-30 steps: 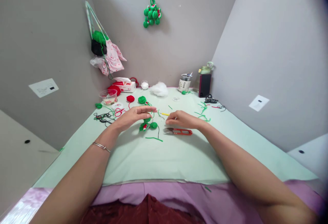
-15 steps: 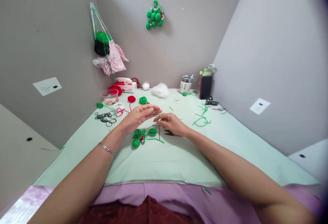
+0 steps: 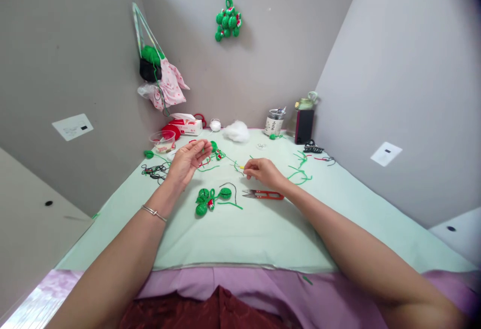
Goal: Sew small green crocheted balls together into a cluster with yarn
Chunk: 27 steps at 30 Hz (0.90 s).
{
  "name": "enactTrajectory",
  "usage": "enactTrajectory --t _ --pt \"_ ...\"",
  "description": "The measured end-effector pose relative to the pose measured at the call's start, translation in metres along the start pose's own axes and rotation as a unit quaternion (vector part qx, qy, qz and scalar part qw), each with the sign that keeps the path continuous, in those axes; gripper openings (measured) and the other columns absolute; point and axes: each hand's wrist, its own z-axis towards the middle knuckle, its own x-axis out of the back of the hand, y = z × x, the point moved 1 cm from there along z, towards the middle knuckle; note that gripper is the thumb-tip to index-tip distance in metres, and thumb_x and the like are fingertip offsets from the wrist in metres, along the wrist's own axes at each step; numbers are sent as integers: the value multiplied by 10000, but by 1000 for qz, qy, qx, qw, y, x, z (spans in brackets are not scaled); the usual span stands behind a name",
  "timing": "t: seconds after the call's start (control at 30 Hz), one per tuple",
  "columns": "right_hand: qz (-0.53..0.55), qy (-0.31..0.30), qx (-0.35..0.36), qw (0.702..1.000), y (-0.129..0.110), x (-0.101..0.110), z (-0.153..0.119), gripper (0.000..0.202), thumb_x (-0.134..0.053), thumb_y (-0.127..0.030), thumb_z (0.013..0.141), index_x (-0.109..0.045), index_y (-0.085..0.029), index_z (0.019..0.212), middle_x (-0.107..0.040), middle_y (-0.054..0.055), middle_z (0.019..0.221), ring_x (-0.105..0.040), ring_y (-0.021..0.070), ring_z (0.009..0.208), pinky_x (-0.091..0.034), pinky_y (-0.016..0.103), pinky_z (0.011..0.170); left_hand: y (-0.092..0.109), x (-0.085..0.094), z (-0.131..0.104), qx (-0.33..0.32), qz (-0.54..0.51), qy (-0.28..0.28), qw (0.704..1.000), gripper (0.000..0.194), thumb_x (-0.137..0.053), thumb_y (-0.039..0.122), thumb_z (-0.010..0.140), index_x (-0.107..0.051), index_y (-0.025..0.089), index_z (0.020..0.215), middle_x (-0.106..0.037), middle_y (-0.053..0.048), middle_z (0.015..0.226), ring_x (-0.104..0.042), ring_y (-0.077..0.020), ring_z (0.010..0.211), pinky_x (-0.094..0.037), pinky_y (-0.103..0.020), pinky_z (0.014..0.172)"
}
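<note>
My left hand (image 3: 191, 162) is raised above the table at left of centre, its fingers pressed together on a bit of green yarn, mostly hidden. Lower and to the right, my right hand (image 3: 263, 172) pinches a thin tool with a yellow part (image 3: 241, 167), which looks like a crochet hook. Just below that hand lie orange-handled thread snips (image 3: 265, 195). Between my forearms rests a cluster of green crocheted balls (image 3: 203, 201) with a red and white piece. A dark strand (image 3: 235, 193) and a short green yarn piece (image 3: 230, 205) lie beside it.
Behind my left hand are a green ball (image 3: 214, 146), a tangle of black cord (image 3: 154, 170) and a clear tub (image 3: 164, 139). White stuffing (image 3: 236, 132), a pen tin (image 3: 274, 124) and a dark phone-like slab (image 3: 304, 127) stand along the back. Green yarn scraps (image 3: 299, 174) lie right.
My hands have moved apart: the left went left and up, the right a little right. The thin yellow-ended tool now shows at my right fingertips, and the snips are uncovered.
</note>
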Motion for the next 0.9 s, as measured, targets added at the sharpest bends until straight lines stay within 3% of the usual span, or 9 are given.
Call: enactTrajectory --t 0.13,0.27,0.33,0.43,0.5,0.57,0.63,0.8,0.9 --pt "-95 12 -37 995 16 12 3 126 -602 -256 812 -698 -184 775 -690 14 650 -525 139 601 -343 265 604 10 20 9 -54 190 19 980 306 -733 327 757 -706 174 1020 -732 -33 873 -683 -156 811 -517 -312 865" --pt "-31 9 -48 998 11 17 2 189 -580 -315 847 -661 -166 765 -624 1 595 -479 127 556 -339 269 583 12 28 9 -61 475 -24 878 530 -782 297 669 -688 231 1186 -574 56 577 -563 -160 613 -432 -274 669" --pt "63 -15 -16 998 -2 13 -3 208 -600 -350 849 -643 -156 787 -608 -6 618 -497 122 582 -371 260 598 13 23 3 -44 505 -89 857 411 -774 313 670 -725 223 1068 -563 49 600 -531 -150 612 -394 -259 628" --pt "157 -52 75 983 -27 1 -15 218 -667 -374 827 -655 -159 796 -661 35 810 -590 153 757 -459 276 705 13 12 -11 34 520 -252 816 230 -750 410 700 -717 205 800 -647 2 740 -542 -152 666 -366 -246 589" --pt "157 -77 146 974 -41 -12 -24 162 -697 -329 825 -667 -173 792 -664 80 1066 -622 184 932 -484 312 830 9 8 -17 110 528 -351 766 241 -743 441 705 -689 209 737 -633 6 688 -520 -147 617 -323 -244 537" --pt "92 -114 209 967 -47 -25 -30 82 -696 -267 839 -682 -194 803 -636 84 1191 -609 204 1046 -454 343 931 5 9 -19 145 527 -399 736 242 -747 424 695 -653 204 655 -571 24 592 -466 -130 547 -285 -250 508" --pt "26 -143 223 964 -45 -34 -32 42 -677 -192 842 -682 -196 801 -636 79 1196 -618 194 990 -454 338 905 2 10 -17 144 506 -403 749 237 -737 405 701 -642 200 632 -554 29 572 -456 -125 537 -291 -252 513" --pt "50 -118 178 976 -33 -31 -27 73 -645 -236 863 -663 -180 819 -654 45 928 -595 150 782 -477 286 767 11 10 -7 55 364 -277 887 260 -683 437 786 -623 184 789 -671 -18 786 -614 -166 766 -436 -265 693" --pt "123 -101 135 978 -36 -23 -25 141 -664 -301 848 -645 -174 793 -644 25 826 -585 144 752 -475 272 732 13 7 -5 53 261 -210 941 314 -667 471 812 -541 183 823 -675 -30 795 -639 -157 756 -431 -249 654"
